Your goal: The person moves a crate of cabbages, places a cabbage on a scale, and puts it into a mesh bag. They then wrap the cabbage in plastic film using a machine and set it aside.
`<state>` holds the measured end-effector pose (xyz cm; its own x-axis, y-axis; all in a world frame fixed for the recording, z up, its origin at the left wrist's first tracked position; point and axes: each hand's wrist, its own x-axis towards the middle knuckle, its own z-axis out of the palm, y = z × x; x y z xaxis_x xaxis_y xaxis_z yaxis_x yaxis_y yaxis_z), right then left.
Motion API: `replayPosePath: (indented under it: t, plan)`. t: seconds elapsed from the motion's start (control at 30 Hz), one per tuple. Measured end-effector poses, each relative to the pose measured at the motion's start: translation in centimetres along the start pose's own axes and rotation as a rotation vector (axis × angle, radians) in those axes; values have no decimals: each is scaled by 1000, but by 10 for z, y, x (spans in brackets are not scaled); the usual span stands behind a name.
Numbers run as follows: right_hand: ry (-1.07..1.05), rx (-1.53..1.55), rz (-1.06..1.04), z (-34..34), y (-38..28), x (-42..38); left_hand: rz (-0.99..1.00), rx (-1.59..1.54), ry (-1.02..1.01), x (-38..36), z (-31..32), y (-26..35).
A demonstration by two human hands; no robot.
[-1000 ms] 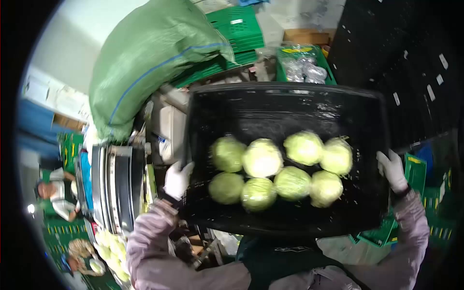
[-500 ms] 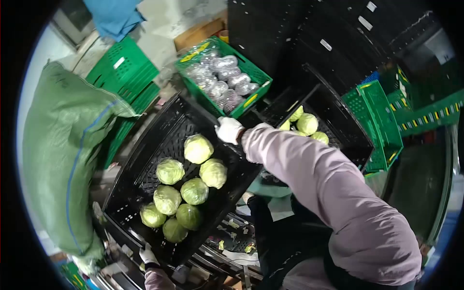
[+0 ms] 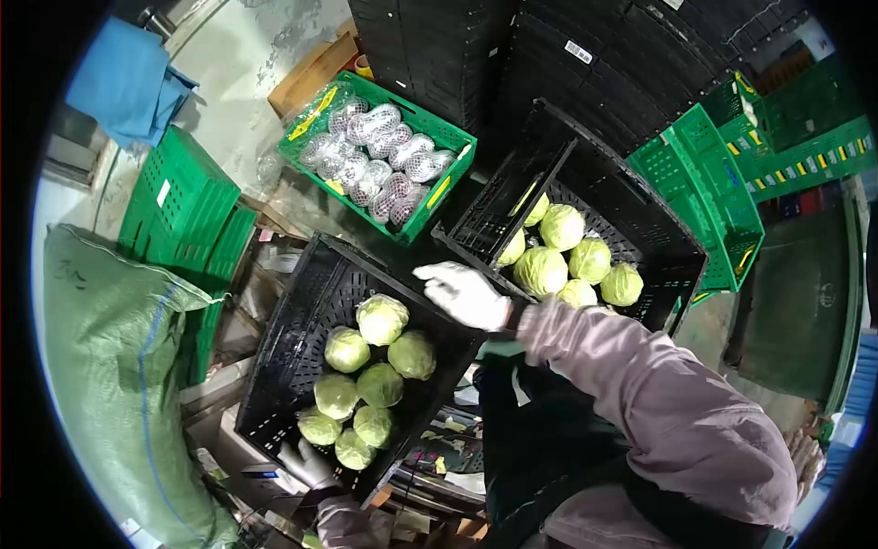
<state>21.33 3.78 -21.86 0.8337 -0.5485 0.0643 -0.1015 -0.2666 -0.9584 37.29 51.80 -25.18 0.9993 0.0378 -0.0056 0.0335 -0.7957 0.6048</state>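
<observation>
Several wrapped cabbages (image 3: 335,395) lie clustered inside a black plastic crate (image 3: 279,352) in front of me. My left hand (image 3: 309,465), in a white glove, is at the crate's near edge, its fingers apart and reaching over the rim beside the lowest cabbages. Above the crate's right side is my right hand (image 3: 464,295), also white-gloved, with fingers stretched out and nothing held. To its right stands a second black crate (image 3: 663,242) with more cabbages (image 3: 589,261); my right forearm partly covers its near side.
A green crate (image 3: 445,188) of net-wrapped round items in clear plastic sits beyond. A large green sack (image 3: 114,384) and green crates (image 3: 178,197) are at left. More green crates (image 3: 700,183) stand at right, and stacked black crates (image 3: 631,64) rise at the back.
My right hand has let go of the left crate's far rim and opened. My left hand has moved from the near corner to over the rim. The view has shifted, showing more of the right crate.
</observation>
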Motion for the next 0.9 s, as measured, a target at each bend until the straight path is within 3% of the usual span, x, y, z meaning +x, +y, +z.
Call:
replayPosePath:
  t: [0.03,0.07,0.1,0.13,0.17,0.2,0.23,0.3,0.37,0.4,0.43,0.5,0.53,0.57,0.63,0.7,0.73,0.77,0.83,0.87,0.9]
  plan:
    - [108,63,80,-25,-14,-8,177,312,-171,-21,-1,93]
    - [229,93,101,-44,-6,-14,55,-322,-284,-38,25,141]
    - [350,141,149,-64,8,-23,165,-322,-343,-55,42,200]
    - [333,-288,444,-101,-21,-30,191,-460,-429,-75,61,257]
    - [530,-220,371,-105,57,-40,287,-425,-502,-82,86,282]
    - [625,-109,394,-116,84,-41,464,-465,-589,-92,114,305]
    - [670,-82,454,-129,100,-40,346,-539,-716,-96,144,328]
    - [607,109,740,-147,79,-17,276,-631,-712,-107,217,354]
    - [534,373,964,-145,113,0,357,-471,-697,-99,277,357]
    - [486,449,942,-147,106,10,309,-495,-729,-99,294,365]
    - [455,329,685,-134,160,12,-133,-758,-1030,-105,282,394]
    - [445,122,619,-128,118,44,227,-633,-829,-102,327,358]
    - [386,169,619,-113,133,63,163,-586,-857,-99,310,374]
    - [317,218,619,-97,150,86,233,-348,-794,-89,309,373]
    - [368,79,851,-90,109,125,356,-23,-722,-71,306,388]
    - [389,316,754,-96,102,119,337,165,-798,-55,304,416]
    - [359,328,744,-100,103,119,542,329,-800,-47,318,402]
    - [286,286,747,-103,112,117,549,390,-864,-46,314,414]
    - [138,-170,633,-118,124,110,659,368,-892,-40,312,415]
    - [-2,-288,700,-136,107,114,717,364,-874,-38,313,415]
    - [-18,-495,623,-155,92,119,770,363,-850,-36,316,414]
